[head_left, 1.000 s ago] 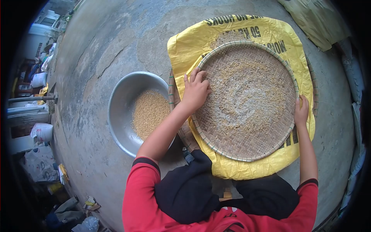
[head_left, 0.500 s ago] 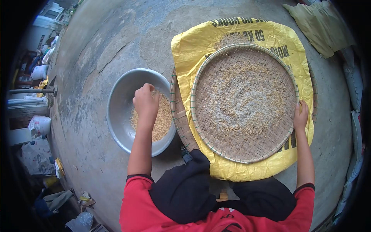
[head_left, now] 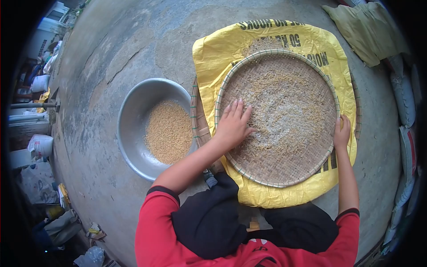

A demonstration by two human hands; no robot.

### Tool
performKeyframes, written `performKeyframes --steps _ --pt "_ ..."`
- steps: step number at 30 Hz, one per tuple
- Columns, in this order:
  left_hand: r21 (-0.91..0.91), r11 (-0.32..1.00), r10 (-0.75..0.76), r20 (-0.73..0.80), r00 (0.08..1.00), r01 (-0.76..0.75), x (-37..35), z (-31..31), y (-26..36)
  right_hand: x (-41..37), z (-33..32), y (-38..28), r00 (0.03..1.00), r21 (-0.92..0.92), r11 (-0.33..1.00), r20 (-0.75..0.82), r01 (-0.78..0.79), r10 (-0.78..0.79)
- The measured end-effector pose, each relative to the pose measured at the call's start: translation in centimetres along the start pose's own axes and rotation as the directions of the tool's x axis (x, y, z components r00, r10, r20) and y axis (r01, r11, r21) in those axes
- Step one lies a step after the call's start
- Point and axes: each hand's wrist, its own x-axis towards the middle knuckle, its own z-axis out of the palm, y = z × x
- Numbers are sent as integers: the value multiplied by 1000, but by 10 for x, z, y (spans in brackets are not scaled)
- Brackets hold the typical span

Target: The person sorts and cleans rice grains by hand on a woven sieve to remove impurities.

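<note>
A round woven bamboo winnowing tray [head_left: 275, 171] lies in front of me, with yellow grain and paler whitish grains [head_left: 284, 120] spread across its middle. Over the tray's left part is my left hand [head_left: 235, 123], fingers spread apart at the edge of the grain, holding nothing. My right hand [head_left: 342, 130] grips the tray's right rim, fingers on the edge. To the left stands a metal basin [head_left: 133, 129] with a heap of yellow grain [head_left: 169, 131] in it.
Beneath the tray a yellow printed sack [head_left: 258, 196] is spread over a larger woven tray [head_left: 200, 120]. Full sacks [head_left: 402, 98] line the right side, near a greenish sack [head_left: 364, 31]. At far left are a white bucket [head_left: 43, 144] and clutter on the concrete floor [head_left: 102, 191].
My left hand has moved right, from above the basin to over the tray, and its fingers have gone from closed to spread. My right hand stays on the rim.
</note>
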Motion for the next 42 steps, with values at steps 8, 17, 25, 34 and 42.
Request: performKeyframes --steps 8,17,25,34,42 --pt "-102 796 602 234 764 -597 -30 23 19 0 -2 -4 1000 9 1000 -6 -11 11" --pt "215 962 145 125 981 -170 -7 -21 -36 -1 -4 -8 999 2 999 -23 -46 47" --pt "-195 971 -180 -213 960 138 -12 -34 -56 3 -34 -48 976 -265 961 177 -78 128" --pt "-249 861 -433 97 896 443 6 -39 -58 -5 -39 -39 933 50 963 266 -264 242" --pt "-728 550 -444 159 882 409 21 -72 -75 16 -86 -57 937 115 967 297 -227 184"
